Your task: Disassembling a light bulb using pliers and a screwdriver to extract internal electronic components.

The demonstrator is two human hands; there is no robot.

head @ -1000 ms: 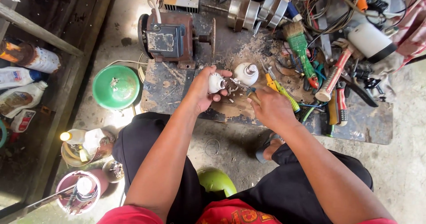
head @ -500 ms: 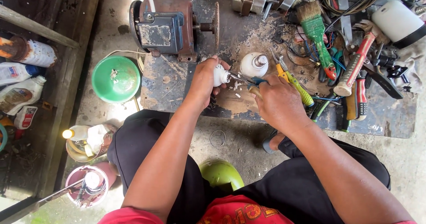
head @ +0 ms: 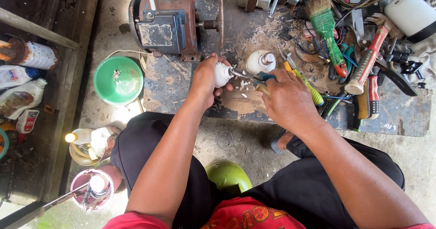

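My left hand [head: 206, 80] grips a small white bulb-shaped part [head: 222, 74] over a stained work board [head: 172, 86]. My right hand [head: 285, 99] holds blue-handled pliers [head: 247, 75] whose metal jaws bite into the end of that white part. Small white chips [head: 243, 84] lie on the board just below the jaws. A second white bulb base with a metal screw cap [head: 260, 61] stands upright just behind the pliers. A yellow-handled tool [head: 305, 81] lies beside my right hand.
A rusty electric motor [head: 170, 25] sits behind my left hand. A green bowl [head: 118, 80] is on the floor to the left. A green-handled brush [head: 326, 25], a red-handled hammer [head: 364, 62], wires and other tools crowd the right. Bottles [head: 20, 97] line the left shelf.
The view has shifted closer and lower over the board. My hands have stayed together on the white part, and the pliers' jaws now grip its end.
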